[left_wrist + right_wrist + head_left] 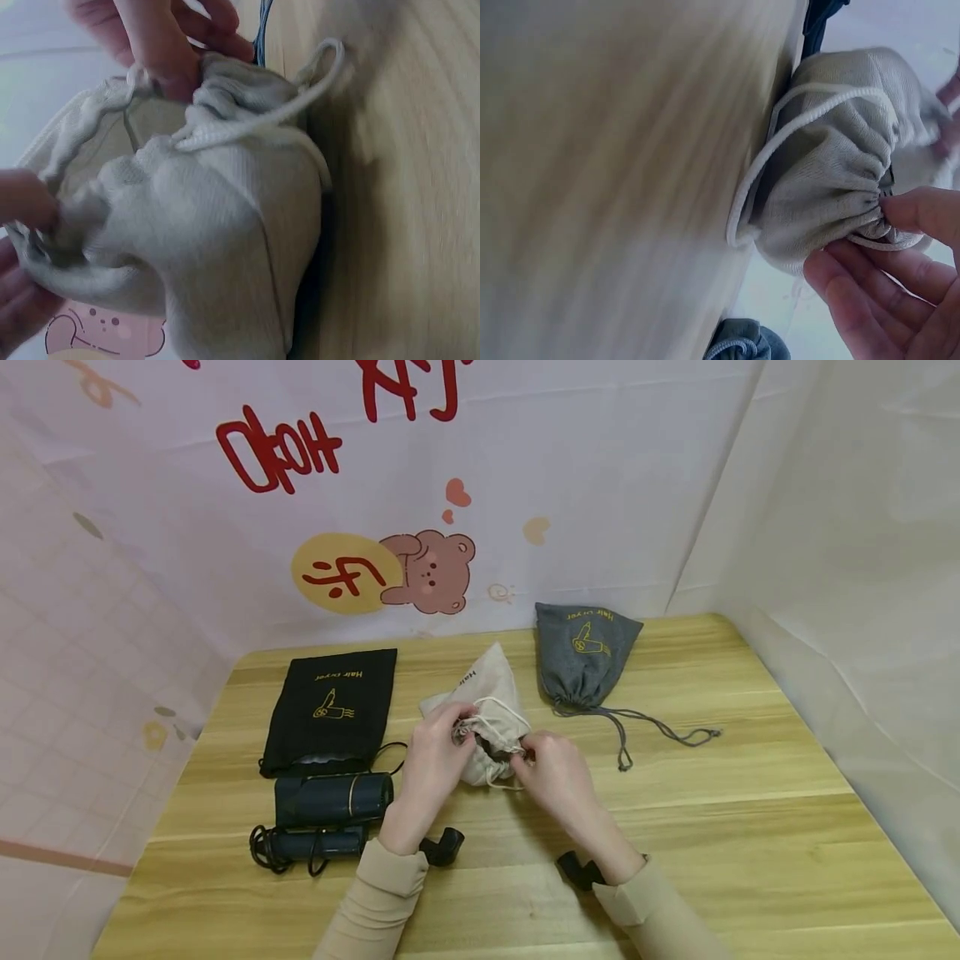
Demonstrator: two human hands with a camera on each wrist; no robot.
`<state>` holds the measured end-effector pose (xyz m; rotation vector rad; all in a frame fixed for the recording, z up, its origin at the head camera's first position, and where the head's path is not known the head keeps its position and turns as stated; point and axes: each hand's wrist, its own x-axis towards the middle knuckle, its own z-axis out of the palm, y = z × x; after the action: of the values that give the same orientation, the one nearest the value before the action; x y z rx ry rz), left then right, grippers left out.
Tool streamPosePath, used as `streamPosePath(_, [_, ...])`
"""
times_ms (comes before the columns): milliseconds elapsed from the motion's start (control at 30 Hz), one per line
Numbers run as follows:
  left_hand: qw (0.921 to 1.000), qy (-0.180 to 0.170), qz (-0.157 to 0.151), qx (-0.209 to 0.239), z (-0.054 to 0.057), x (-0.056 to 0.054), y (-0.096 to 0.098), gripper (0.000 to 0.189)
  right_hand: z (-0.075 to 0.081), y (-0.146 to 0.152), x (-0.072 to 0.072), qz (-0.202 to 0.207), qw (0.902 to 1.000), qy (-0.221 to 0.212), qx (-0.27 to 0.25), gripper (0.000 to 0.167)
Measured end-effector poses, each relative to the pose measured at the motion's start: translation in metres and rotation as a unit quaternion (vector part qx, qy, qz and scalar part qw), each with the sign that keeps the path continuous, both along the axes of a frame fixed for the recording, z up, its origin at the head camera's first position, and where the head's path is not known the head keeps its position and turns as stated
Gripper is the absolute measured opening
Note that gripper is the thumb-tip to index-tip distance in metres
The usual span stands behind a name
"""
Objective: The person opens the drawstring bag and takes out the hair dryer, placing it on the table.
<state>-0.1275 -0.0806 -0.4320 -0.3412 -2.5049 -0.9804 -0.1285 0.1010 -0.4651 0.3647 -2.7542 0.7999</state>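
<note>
"Left hand (437,753) and right hand (561,772), what are they doing?"

"They're both pinching cloth, one on each side of the bunched-up mouth of a cream bag (821,191)."

"What's out past the left hand?"

"A flat black bag (333,685), soft and nearly square, with a yellow picture on it. Closer to the person, just left of the left wrist, there's a fat, dark tube (315,802). It looks smooth and has a thin gold ring. A thinner tube (337,843) lies along it, with black cord (262,850) looped by its end."

"And between the hands?"

"That's where the cream bag is, on the wooden table (720,843). Its cloth looks woven and wrinkly. It's puffy near the fingers, and its far end is flat and pointy. White cord (802,125) makes big loops round the folds. The mouth is a bit open and dark. I can't tell what's inside."

"What's past the right hand?"

"A gray cloth bag (588,652), farther off. Its neck is pulled into tight wrinkles and its bottom spreads wide. Long gray strings (660,725) wiggle away over the streaky wood."
</note>
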Motion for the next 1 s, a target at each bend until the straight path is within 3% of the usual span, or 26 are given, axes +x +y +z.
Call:
streamPosePath(267, [0.9997,-0.016,0.006,-0.015,0.001,-0.003,-0.003,0.035,0.010,0.004,-0.003,0.002,0.9996,-0.028,-0.003,0.020])
streamPosePath(433, [0.9997,0.001,0.015,-0.017,0.002,-0.003,-0.006,0.031,0.011,0.005,-0.003,0.006,0.9987,-0.050,-0.005,0.022])
streamPosePath(633, [0.9992,0.034,0.023,0.006,0.003,-0.005,-0.011,0.027,0.010,0.008,-0.005,-0.003,0.9972,-0.075,0.010,0.041])
streamPosePath(767, [0.9991,0.040,0.016,0.007,0.003,-0.005,-0.011,0.026,0.010,0.009,-0.006,-0.005,0.9973,-0.072,0.018,0.045])
streamPosePath(1000, [0.9998,0.008,0.006,-0.019,0.002,-0.004,-0.008,0.024,0.010,0.007,-0.006,0.001,0.9985,-0.046,0.028,0.043])
